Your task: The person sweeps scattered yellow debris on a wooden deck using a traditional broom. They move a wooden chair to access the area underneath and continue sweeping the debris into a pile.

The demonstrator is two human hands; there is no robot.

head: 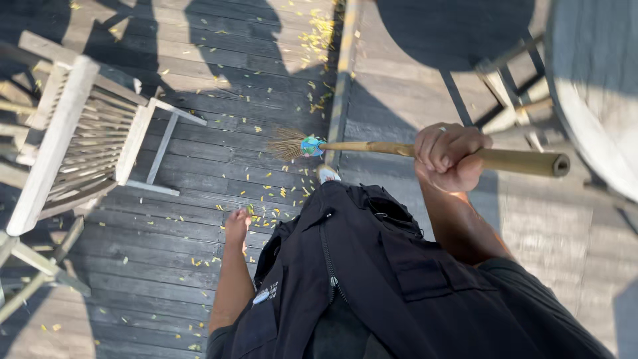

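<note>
My right hand (448, 156) is closed around the bamboo handle of a broom (372, 147), near its upper end. The handle runs leftward and down to straw bristles (287, 143) bound with a blue-green band, over the dark wooden deck (199, 186). My left hand (236, 226) hangs at my side with fingers curled, holding nothing that I can see. Small yellow leaves (319, 33) lie scattered over the planks, thickest at the top centre. My dark vest fills the lower middle of the view.
A weathered wooden slatted chair (80, 139) stands at the left. A round table (598, 86) with metal legs is at the upper right. A raised wooden strip (342, 86) runs between the dark deck and lighter planks on the right.
</note>
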